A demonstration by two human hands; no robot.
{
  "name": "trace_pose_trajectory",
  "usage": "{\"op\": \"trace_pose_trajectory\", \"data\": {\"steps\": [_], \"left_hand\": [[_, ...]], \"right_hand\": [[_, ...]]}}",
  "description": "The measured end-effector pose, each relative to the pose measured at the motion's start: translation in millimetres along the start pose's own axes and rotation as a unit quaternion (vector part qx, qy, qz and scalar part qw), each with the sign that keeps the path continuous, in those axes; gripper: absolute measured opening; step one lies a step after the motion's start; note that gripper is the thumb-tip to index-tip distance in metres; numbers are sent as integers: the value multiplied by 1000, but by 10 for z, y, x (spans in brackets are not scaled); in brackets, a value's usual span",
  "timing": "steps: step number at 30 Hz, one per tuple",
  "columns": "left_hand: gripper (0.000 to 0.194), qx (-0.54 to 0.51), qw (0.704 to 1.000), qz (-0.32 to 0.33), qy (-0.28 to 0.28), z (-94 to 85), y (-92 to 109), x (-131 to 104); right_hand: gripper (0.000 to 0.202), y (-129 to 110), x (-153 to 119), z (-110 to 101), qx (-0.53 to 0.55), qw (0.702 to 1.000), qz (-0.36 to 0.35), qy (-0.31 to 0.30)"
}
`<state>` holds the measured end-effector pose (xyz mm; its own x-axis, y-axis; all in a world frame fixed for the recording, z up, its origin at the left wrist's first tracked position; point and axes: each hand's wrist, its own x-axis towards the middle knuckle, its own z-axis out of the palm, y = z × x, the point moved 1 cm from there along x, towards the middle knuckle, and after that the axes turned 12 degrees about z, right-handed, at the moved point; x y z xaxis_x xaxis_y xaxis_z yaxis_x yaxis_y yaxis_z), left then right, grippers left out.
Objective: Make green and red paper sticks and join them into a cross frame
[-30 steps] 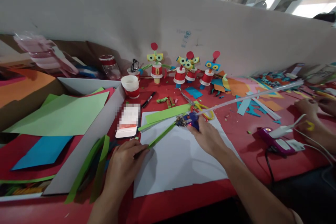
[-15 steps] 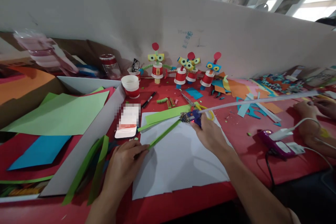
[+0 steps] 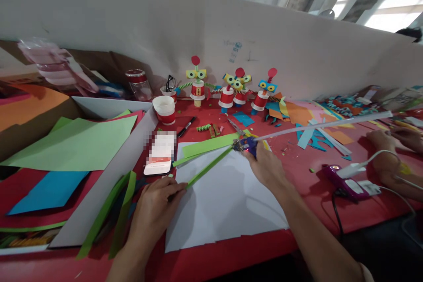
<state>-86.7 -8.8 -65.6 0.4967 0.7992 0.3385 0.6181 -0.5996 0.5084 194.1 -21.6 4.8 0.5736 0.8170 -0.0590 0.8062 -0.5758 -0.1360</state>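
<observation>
**Narrow bright-green paper strip (image 3: 210,166) between your left hand (image 3: 158,205) and the blue plastic glue gun (image 3: 249,145) in your right hand (image 3: 267,165)**

Far left, you have an open grey-white cardboard box (image 3: 107,181), with a pale-green paper sheet (image 3: 79,143) and a blue rectangular paper piece (image 3: 48,192) over red paper. Behind it stands a clear jar with a red lid (image 3: 139,86). Loose curved green paper strips (image 3: 123,218) lean just beside the box wall.

Next, your left hand, palm down: thumb and fingers pinch the near end of the narrow strip. Beyond that hand lies a smartphone with a lit, partly pixelated screen (image 3: 160,158); past it, a stack of white-and-red paper cups (image 3: 164,110) and a black marker pen (image 3: 187,126).

In the middle, the narrow strip slants up and right over a large white paper sheet (image 3: 224,205), its far end at the gun's metal nozzle — can't tell whether they touch. A wider flat green paper strip (image 3: 211,144) lies just behind. Paper-cup figures with round paper eyes (image 3: 226,98) stand near the wall.

Right of centre, your right hand is closed around the gun; a long translucent glue stick (image 3: 324,125) juts from its back end. Yellow-handled metal scissors (image 3: 235,124) lie behind the gun, partly hidden.

Far right, a purple power strip with white plugs (image 3: 346,183) sits on the red table (image 3: 307,198) — near another person's forearm (image 3: 381,167).
</observation>
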Motion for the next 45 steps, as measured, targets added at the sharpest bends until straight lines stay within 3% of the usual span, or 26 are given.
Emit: {"op": "trace_pose_trajectory", "data": {"steps": [18,22,29,33,36,39,42,45], "left_hand": [[25,-6,1000,2,13,31,-37,1],[26,-13,1000,9,4,5,-3,8],[16,-29,999,-34,-18,-79,114,58],[5,-20,998,-48,-18,-78,121,63],[4,-12,999,-51,-11,-63,106,53],[9,-23,999,-43,6,-40,82,30],[16,-14,1000,-18,22,-11,55,6],[20,16,999,-4,40,4,34,-5]], "right_hand": [[38,38,89,-2,17,1000,21,-8],[36,-32,-92,33,15,1000,-17,-12],[30,-290,-604,99,42,988,-114,-98],[30,-397,-724,116,51,980,-143,-129],[33,-404,-675,101,48,980,-144,-128],[36,-309,-527,36,56,989,-101,-95],[32,-138,-306,-51,162,983,-71,-47],[35,36,-9,-94,314,947,-45,-40]]}}
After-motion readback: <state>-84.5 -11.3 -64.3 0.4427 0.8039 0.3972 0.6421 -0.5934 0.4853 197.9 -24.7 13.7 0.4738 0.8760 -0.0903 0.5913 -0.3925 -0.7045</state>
